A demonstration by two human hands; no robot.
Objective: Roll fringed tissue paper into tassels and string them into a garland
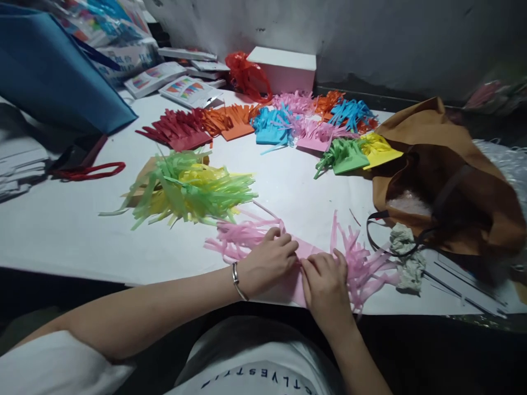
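Observation:
A pink fringed tissue paper point(295, 285) lies near the table's front edge, its cut strips spreading out on both sides of an uncut middle band. My left hand point(269, 255) has its fingers curled down on the left part of that band. Close beside it, my right hand point(327, 282) is closed at the band's right part, thumb toward the left hand. The fingertips of both hands nearly meet, and the exact fold between them is hidden. Just beyond my left hand is a pile of green and yellow fringed tissue paper point(197, 184).
Fringed bundles in dark red point(181, 129), orange point(236, 123), blue point(272, 126), green point(348, 156) and yellow point(379, 151) line the back. A brown bag point(461, 192) stands right, near crumpled grey paper point(407, 255). A blue bag point(57, 71) and printed packets point(189, 90) are left.

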